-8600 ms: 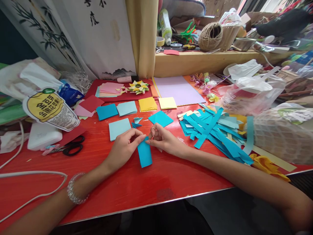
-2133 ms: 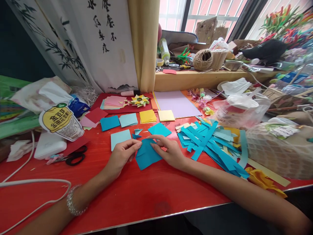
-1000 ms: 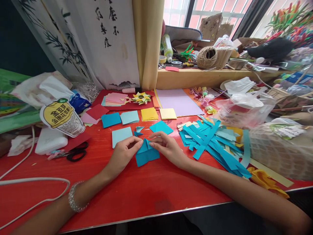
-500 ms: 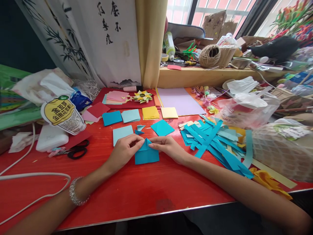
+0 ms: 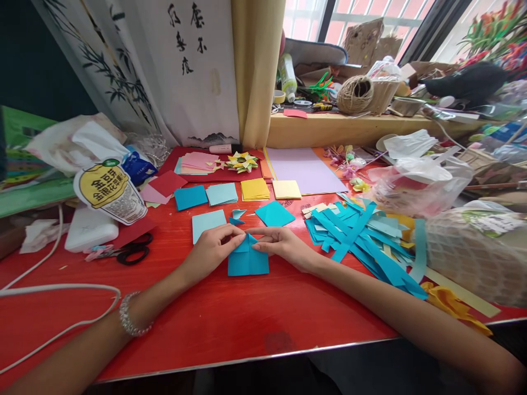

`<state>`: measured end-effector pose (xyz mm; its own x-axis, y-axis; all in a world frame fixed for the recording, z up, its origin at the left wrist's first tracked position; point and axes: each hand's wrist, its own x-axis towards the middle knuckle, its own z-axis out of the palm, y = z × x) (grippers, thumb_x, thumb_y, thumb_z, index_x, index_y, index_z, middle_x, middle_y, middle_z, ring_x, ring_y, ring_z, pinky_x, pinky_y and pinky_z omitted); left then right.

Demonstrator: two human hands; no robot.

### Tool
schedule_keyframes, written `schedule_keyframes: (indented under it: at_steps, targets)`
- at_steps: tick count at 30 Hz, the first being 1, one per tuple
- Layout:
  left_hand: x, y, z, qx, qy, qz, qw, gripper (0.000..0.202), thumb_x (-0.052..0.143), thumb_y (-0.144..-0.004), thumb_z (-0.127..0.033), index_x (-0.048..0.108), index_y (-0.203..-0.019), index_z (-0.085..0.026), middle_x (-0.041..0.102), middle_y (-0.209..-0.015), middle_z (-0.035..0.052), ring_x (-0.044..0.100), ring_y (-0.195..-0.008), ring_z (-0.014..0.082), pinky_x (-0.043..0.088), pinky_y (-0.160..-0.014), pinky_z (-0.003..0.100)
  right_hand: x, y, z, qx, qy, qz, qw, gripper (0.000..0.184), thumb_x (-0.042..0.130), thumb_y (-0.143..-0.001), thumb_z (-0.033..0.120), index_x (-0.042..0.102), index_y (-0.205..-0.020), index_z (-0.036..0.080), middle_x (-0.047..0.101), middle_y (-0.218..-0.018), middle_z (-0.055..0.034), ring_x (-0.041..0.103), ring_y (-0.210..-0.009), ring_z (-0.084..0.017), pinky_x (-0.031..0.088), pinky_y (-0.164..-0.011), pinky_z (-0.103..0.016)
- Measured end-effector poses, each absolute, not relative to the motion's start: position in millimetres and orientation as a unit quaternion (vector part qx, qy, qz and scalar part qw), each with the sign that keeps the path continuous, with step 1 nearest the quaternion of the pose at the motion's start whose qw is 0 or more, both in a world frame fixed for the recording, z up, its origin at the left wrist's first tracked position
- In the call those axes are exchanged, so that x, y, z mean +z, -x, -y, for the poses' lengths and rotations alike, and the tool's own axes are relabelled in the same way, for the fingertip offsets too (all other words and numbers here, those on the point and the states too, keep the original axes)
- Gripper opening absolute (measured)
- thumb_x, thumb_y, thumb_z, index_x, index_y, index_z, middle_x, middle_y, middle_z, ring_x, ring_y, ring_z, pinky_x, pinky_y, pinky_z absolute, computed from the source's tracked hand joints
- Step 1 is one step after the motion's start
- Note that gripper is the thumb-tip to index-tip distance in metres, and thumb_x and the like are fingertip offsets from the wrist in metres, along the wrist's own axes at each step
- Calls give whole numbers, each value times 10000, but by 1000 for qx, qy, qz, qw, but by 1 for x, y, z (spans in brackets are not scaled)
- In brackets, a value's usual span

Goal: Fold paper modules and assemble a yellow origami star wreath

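Note:
A blue sheet of origami paper [image 5: 248, 264] lies near the table's middle, its upper corners folded inward to a point. My left hand [image 5: 217, 243] pinches the fold on the left side, thumb and forefinger closed on it. On the other side my right hand [image 5: 284, 247] grips the right fold near the tip, thumb on top. Just beyond sit two small folded pieces [image 5: 236, 218]. A flat blue square [image 5: 275, 213] rests behind my right hand, and a light blue square [image 5: 208, 224] is partly covered by my left hand.
Paper stacks in blue [image 5: 191, 197], pale blue [image 5: 222, 193], yellow [image 5: 255, 190] and cream [image 5: 287, 189] line the back. Blue paper strips [image 5: 362, 236] heap at right. Black-handled scissors [image 5: 134, 252] and a white cable [image 5: 82, 286] lie left. A folded paper wreath [image 5: 242, 162] sits behind.
The right upper corner of the blue sheet now lies more folded down, with a centre crease showing. Both hands stay in nearly the same place; the view has shifted slightly.

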<state>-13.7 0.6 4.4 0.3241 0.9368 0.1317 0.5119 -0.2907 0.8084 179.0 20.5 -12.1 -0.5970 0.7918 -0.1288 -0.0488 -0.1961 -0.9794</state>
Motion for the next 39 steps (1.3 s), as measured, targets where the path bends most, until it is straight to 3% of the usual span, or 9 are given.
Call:
schedule_keyframes:
  at_steps: [9, 13, 16, 20, 23, 28, 39]
  targets:
    - [5, 10, 3, 310, -727, -499, 355, 300, 422, -862, -422, 602, -802, -189, 606, -785, -5, 525, -737, 139, 383, -648, 225, -8, -178, -19, 685, 339, 586, 270, 391, 631, -746, 266, 580, -1116, 150, 656, -739, -5, 581, -662, -112, 455, -660, -269]
    - [6, 8, 6, 309, -736, -486, 357, 263, 468, -846, -408, 604, -802, -187, 608, -798, -2, 526, -735, 135, 386, -643, 224, -10, -179, -19, 649, 312, 646, 255, 375, 593, -783, 303, 570, -1121, 143, 531, -607, 42, 446, -540, -70, 332, -514, -206]
    - [6, 6, 7, 312, -738, -486, 349, 266, 465, -849, -402, 595, -777, -181, 598, -773, 2, 523, -725, 137, 385, -639, 230, -9, -179, -18, 631, 305, 670, 245, 356, 579, -795, 326, 564, -1106, 152, 443, -572, 60, 371, -516, -62, 269, -488, -202]
    - [6, 5, 9, 322, -731, -494, 344, 265, 464, -853, -401, 576, -765, -177, 579, -755, -5, 512, -717, 129, 379, -637, 228, -7, -178, -16, 604, 313, 695, 231, 256, 555, -803, 393, 595, -883, 153, 420, -612, 43, 360, -552, -70, 267, -507, -214]
    - [6, 5, 9, 324, -713, -493, 378, 254, 466, -854, -406, 565, -791, -181, 566, -763, -16, 501, -715, 117, 379, -636, 219, -9, -179, -16, 586, 328, 703, 234, 286, 552, -796, 417, 532, -696, 150, 375, -605, 43, 328, -549, -70, 247, -502, -220]
    - [4, 8, 5, 313, -697, -480, 432, 263, 493, -833, -423, 547, -769, -174, 529, -743, -22, 474, -690, 112, 377, -609, 217, -9, -179, -19, 614, 333, 667, 259, 299, 565, -777, 421, 492, -670, 152, 402, -634, 36, 352, -577, -78, 279, -537, -227]
    - [3, 7, 9, 317, -729, -502, 342, 274, 470, -848, -410, 533, -727, -171, 545, -708, -12, 476, -671, 126, 363, -599, 230, -3, -179, -18, 634, 326, 664, 226, 327, 577, -760, 442, 473, -656, 151, 394, -618, 39, 346, -564, -74, 275, -527, -226]
